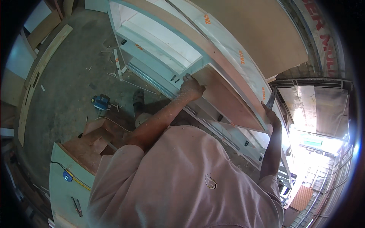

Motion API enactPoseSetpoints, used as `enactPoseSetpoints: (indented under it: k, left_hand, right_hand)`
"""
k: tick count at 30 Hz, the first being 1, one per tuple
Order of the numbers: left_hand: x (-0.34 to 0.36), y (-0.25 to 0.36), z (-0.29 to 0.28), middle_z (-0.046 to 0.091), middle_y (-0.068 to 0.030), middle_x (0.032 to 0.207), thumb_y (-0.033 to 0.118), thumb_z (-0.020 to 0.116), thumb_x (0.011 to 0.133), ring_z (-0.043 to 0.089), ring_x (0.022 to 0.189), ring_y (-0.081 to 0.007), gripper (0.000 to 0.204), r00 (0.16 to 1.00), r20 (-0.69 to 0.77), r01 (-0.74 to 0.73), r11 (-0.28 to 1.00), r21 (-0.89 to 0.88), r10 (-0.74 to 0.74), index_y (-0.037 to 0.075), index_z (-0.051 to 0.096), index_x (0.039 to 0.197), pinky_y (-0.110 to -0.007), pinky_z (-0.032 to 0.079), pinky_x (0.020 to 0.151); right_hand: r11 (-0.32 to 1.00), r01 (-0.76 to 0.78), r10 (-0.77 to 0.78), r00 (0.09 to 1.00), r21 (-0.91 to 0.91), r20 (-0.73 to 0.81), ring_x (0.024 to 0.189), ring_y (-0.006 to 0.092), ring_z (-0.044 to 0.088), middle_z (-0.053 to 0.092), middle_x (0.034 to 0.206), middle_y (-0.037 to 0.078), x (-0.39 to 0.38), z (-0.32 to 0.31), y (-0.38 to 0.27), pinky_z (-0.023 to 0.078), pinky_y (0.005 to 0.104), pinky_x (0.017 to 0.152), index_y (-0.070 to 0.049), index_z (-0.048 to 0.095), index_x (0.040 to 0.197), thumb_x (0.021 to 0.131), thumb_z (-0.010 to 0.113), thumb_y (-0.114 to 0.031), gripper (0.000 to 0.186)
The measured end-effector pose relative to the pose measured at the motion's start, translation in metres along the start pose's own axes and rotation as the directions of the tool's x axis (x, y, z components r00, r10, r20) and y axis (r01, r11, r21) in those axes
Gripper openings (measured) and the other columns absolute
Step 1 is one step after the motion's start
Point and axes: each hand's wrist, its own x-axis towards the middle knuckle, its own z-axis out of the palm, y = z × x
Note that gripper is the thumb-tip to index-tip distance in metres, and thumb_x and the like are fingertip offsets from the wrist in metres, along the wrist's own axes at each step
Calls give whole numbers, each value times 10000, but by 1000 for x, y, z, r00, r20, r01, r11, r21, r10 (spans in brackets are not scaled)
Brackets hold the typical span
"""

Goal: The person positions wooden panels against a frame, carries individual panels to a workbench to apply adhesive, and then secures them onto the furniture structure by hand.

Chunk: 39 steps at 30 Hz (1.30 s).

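Observation:
A long cabinet (167,53) with pale blue-grey edges and white compartments stretches in front of me. My left hand (191,89) is closed at its front, fingers curled against the edge beside a reddish-brown panel (228,97). Farther right, my right hand (271,116) grips a dark flat-bladed tool (271,99) against the cabinet's top edge. The tool's exact kind does not show clearly, and its handle is hidden by the hand. Metal drawer runners (152,77) line the cabinet's lower front.
A blue power tool (101,102) lies on the floor at left, near my foot (138,98). On a pale green board (62,197) at lower left rest a tape measure (68,175) and pincers (76,207). Long planks (41,72) and offcuts lie farther left.

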Motion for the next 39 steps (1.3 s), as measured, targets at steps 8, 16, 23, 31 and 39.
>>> enactPoseSetpoints:
  k: [8,16,23,31,39]
  left_hand:
    - [8,-11,24,404,-335,1318,454,742,855,445,1275,-434,941,990,-123,-64,997,35,68,-257,320,1304,-471,496,999]
    - [-16,-1,-4,373,-319,1316,396,742,867,503,1245,-453,898,993,-103,-76,985,-154,60,-181,297,1390,-469,534,957]
    - [-18,1,14,202,-374,1523,402,771,832,436,1355,-474,1199,985,-164,-15,920,-391,-54,-156,-48,1507,-482,473,1053]
    - [-32,13,31,41,-392,1590,414,773,837,37,1509,-516,1243,972,-230,-102,779,-619,-56,-139,-110,1516,-492,323,1176]
    - [-30,5,27,136,-396,1574,446,779,831,124,1511,-487,1255,963,-266,-95,852,-515,-53,-117,-100,1527,-469,363,1152]
  right_hand:
    - [999,-12,13,999,-42,35,1454,361,358,406,1542,250,23,-9,22,247,425,1188,6,398,1521,860,484,-816,1058]
    - [996,-22,13,994,82,107,1395,366,425,471,1485,253,17,-9,24,296,451,1150,34,422,1497,835,492,-840,1099]
    - [998,-23,22,1000,58,21,1290,356,518,542,1408,254,20,-6,26,385,451,1070,8,503,1453,836,482,-844,1052]
    - [1000,16,-14,997,22,-72,1099,307,611,644,1208,225,47,-6,74,452,403,946,17,619,1335,835,475,-849,1011]
    - [997,79,-80,996,21,43,1212,309,579,597,1351,208,9,3,16,430,403,1015,11,551,1415,885,490,-789,961]
